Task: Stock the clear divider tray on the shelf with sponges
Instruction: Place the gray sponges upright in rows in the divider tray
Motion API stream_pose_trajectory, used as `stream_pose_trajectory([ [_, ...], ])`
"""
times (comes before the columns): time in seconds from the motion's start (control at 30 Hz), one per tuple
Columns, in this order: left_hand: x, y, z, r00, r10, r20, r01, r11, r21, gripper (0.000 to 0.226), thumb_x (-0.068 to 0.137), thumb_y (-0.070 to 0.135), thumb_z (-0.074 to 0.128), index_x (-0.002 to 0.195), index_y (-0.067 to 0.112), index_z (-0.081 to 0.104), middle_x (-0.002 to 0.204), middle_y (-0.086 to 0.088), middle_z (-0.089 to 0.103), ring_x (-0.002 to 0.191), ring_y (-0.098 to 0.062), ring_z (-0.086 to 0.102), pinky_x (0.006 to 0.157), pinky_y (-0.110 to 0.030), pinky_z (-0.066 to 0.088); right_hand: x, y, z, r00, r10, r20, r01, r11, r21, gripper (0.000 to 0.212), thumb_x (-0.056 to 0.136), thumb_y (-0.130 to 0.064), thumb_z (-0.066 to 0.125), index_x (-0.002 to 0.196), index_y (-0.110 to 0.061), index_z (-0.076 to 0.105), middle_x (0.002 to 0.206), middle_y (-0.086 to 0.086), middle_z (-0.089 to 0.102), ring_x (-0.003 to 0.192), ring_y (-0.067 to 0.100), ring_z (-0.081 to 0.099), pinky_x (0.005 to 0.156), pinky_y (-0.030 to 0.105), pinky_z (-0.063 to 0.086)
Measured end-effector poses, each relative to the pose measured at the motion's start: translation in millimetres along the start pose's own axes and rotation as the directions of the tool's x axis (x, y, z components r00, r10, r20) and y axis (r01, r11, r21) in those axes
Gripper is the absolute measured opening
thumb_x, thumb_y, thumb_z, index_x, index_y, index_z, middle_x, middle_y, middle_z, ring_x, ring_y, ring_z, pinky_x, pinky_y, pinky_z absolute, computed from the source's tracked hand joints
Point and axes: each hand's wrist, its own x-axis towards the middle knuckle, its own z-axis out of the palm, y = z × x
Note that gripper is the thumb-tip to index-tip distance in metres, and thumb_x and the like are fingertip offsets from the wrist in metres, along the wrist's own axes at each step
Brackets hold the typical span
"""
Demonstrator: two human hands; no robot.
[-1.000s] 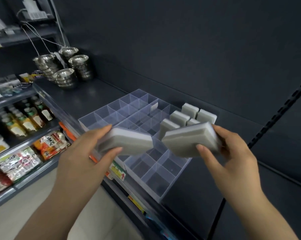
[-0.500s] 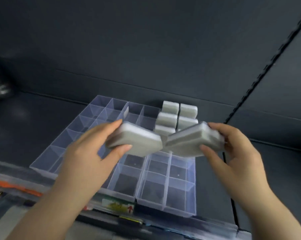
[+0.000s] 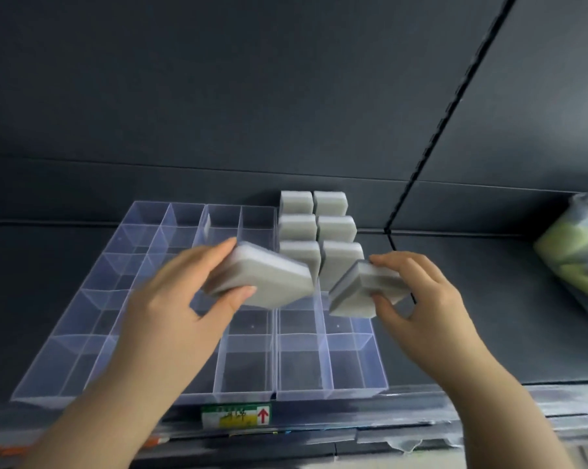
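All the sponges are pale grey: the standing sponges at upper centre and the flat sponge mid-frame. The tilted sponge right of it has a darker slate layer too. The tray is clear and bluish, the shelf charcoal. The label at bottom centre is green, yellow and white with a red arrow. The bag at the right edge is yellow-green.

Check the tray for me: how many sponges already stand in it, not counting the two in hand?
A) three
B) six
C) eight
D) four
B: six sponges stand in two columns of three at the tray's back right; the left hand and right hand each grip one more.
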Motion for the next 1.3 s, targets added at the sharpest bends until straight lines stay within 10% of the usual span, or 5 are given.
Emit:
stream_pose_trajectory([
  [0.43, 15.4, 6.3, 17.2, 0.995, -0.034, 0.091, 0.03, 0.998, 0.052, 0.05, 0.071, 0.031, 0.067, 0.118, 0.012, 0.063, 0.11, 0.011, 0.053, 0.101, -0.007, 0.049, 0.094, -0.005, 0.022, 14.3, 8.6, -0.9, 0.996, -0.048, 0.075, 0.042, 0.996, 0.081, 0.045, 0.076, -0.003, 0.07, 0.116, -0.023, 0.061, 0.115, -0.026, 0.047, 0.105, -0.016, 0.044, 0.089, -0.001, 0.03],
  [0.6, 18.1, 8.7, 20.4, 0.993, -0.021, 0.119, 0.013, 0.997, 0.074, 0.051, 0.072, 0.036, 0.065, 0.118, 0.014, 0.063, 0.111, 0.006, 0.062, 0.099, -0.006, 0.05, 0.082, -0.009, 0.041, 14.1, 17.3, 2.7, 0.992, -0.067, 0.111, 0.056, 0.994, 0.095, 0.046, 0.077, -0.005, 0.071, 0.117, -0.025, 0.06, 0.115, -0.024, 0.049, 0.108, -0.01, 0.047, 0.092, 0.003, 0.033],
  [1.3, 26.0, 18.5, 43.2, 0.971, 0.068, 0.23, -0.062, 0.998, -0.032, 0.046, 0.076, 0.04, 0.055, 0.114, 0.016, 0.066, 0.11, 0.019, 0.053, 0.103, 0.0, 0.049, 0.095, 0.0, 0.025, 7.6, 44.9, 40.5, 0.978, -0.095, 0.184, 0.087, 0.995, 0.05, 0.041, 0.076, -0.004, 0.072, 0.114, -0.017, 0.063, 0.112, -0.004, 0.061, 0.099, 0.018, 0.06, 0.091, 0.018, 0.039],
])
